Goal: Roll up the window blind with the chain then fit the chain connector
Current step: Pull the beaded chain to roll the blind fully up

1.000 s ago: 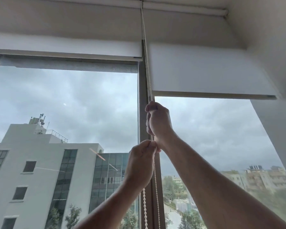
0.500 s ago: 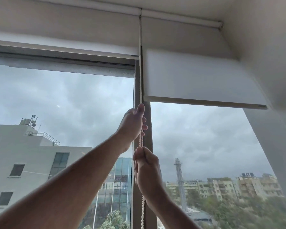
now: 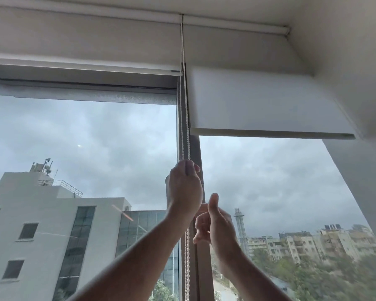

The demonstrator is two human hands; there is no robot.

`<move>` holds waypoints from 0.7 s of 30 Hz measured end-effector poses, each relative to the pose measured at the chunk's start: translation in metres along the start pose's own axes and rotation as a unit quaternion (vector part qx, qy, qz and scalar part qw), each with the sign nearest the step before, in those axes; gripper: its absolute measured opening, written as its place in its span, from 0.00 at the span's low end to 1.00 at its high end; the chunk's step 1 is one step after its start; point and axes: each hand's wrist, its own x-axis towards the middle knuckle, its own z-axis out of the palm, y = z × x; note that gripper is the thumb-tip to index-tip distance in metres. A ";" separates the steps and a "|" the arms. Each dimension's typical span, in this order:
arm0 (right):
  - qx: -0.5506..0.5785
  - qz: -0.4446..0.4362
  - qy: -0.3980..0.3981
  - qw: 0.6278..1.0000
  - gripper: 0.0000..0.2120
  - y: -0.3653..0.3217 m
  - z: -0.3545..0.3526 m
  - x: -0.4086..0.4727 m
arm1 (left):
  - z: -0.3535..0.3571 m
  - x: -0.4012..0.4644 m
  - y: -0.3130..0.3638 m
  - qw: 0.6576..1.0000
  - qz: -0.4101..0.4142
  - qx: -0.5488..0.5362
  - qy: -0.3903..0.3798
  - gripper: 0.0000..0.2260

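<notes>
White building (image 3: 41, 224), cloudy sky (image 3: 85, 131), distant tower (image 3: 240, 227), trees (image 3: 313, 276)

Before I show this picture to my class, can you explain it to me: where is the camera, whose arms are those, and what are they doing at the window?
The camera sits on a person's head and looks up at a window, so the two bare arms reaching in from below are that person's own. No machine is involved. The left hand is closed around the bead chain, which hangs down the window frame between two panes. The right hand is just below it, fingers loosely curled and thumb up, holding nothing that I can see. Above are two white roller blinds: the left blind is rolled almost fully up, while the right blind hangs lower. Buildings and a cloudy sky lie outside.
</notes>
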 end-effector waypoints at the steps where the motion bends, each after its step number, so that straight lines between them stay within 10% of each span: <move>1: -0.007 0.002 -0.003 1.000 0.30 -0.006 0.000 0.006 | -0.001 -0.003 -0.003 1.000 -0.003 0.000 0.002 0.14; 21: -0.009 -0.061 0.034 0.997 0.17 -0.086 0.061 0.067 | -0.018 -0.067 -0.039 0.997 0.056 -0.043 -0.027 0.15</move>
